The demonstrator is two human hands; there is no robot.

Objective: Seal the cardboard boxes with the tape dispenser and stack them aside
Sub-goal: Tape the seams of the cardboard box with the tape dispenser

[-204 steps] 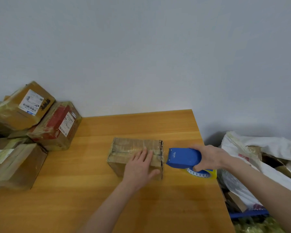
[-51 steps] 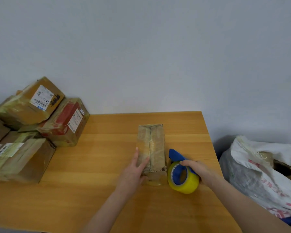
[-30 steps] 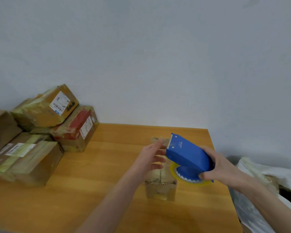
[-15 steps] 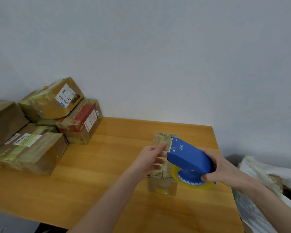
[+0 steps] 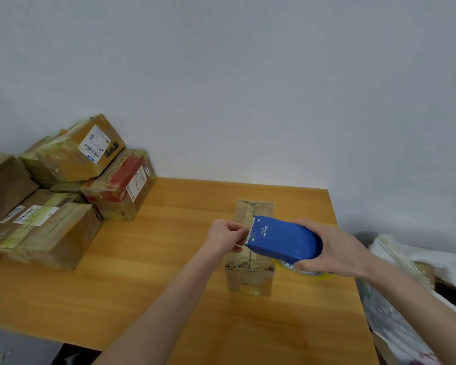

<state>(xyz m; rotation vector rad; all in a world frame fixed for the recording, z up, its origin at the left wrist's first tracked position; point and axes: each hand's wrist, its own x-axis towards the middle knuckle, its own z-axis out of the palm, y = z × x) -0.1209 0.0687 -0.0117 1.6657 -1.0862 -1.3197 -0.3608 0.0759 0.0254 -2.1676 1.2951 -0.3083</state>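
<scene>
Two hands meet over a taped cardboard box (image 5: 249, 280) on the wooden table (image 5: 142, 272). The right hand (image 5: 337, 248) grips the blue tape dispenser (image 5: 282, 239), and the left hand (image 5: 225, 235) pinches the tape end (image 5: 248, 231). Sealed boxes (image 5: 63, 185) are piled far left.

Narrow, tape-worn cardboard box (image 5: 249, 281) lies end-on, blue tape dispenser (image 5: 282, 239) held just above its top, nose leftward; sealed boxes (image 5: 63, 233) piled well apart at left.

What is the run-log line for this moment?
left hand: pinches tape end | right hand: grips blue tape dispenser | cardboard box: under dispenser, on wooden table
</scene>
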